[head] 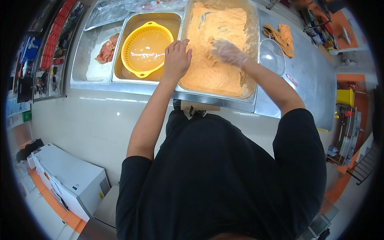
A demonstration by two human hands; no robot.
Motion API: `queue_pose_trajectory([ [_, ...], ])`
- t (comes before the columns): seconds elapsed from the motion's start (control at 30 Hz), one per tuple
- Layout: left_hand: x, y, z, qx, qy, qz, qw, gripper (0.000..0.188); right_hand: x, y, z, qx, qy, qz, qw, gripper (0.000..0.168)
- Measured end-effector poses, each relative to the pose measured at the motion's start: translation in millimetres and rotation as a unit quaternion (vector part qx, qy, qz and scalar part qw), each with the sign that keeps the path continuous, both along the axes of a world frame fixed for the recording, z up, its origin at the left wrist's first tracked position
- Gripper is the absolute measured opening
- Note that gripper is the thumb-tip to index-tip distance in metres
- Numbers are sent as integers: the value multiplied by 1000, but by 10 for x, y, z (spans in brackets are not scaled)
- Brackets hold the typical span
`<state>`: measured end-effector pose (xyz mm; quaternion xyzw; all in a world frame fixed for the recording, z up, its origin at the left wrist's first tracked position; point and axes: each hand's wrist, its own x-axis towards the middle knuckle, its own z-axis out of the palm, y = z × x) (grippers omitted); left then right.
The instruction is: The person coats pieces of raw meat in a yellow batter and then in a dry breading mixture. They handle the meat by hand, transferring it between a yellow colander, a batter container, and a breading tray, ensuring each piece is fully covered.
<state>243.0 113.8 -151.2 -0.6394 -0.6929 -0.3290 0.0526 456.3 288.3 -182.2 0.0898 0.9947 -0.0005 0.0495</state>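
Note:
My right hand (228, 54), in a clear plastic glove, is over the orange breading flour (216, 78) in a large steel pan (252, 93). Motion blurs its fingers, so whether they hold anything is unclear. Bare and with fingers spread, my left hand (178, 58) rests at the rim between this pan and the neighbouring one, holding nothing. In that neighbouring pan a yellow plastic colander (143, 74) sits in cloudy orange liquid (147, 48). Farther left, raw meat (108, 49) lies on white flour (93, 67) in a third steel pan (78, 70).
A wire-mesh strainer (272, 57) and an orange cloth (283, 39) lie on the steel counter (312, 78) to the right. A steel tray (105, 13) and clear plastic bags (156, 5) are at the back left. Behind on the left stands a white chest freezer (69, 171).

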Motion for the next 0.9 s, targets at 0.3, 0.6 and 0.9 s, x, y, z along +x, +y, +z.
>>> queue_pose_trajectory([
  [0.3, 6, 56, 4, -26, -58, 8, 998, 37, -219, 612, -66, -333, 63, -424, 840, 57],
  [0.6, 41, 32, 51, -22, -4, 44, 999, 38, -746, 892, -343, -175, -152, -117, 966, 49],
  [0.9, 3, -66, 161, -33, -44, 47, 997, 32, -1262, -383, 183, -121, -237, -68, 962, 41],
])
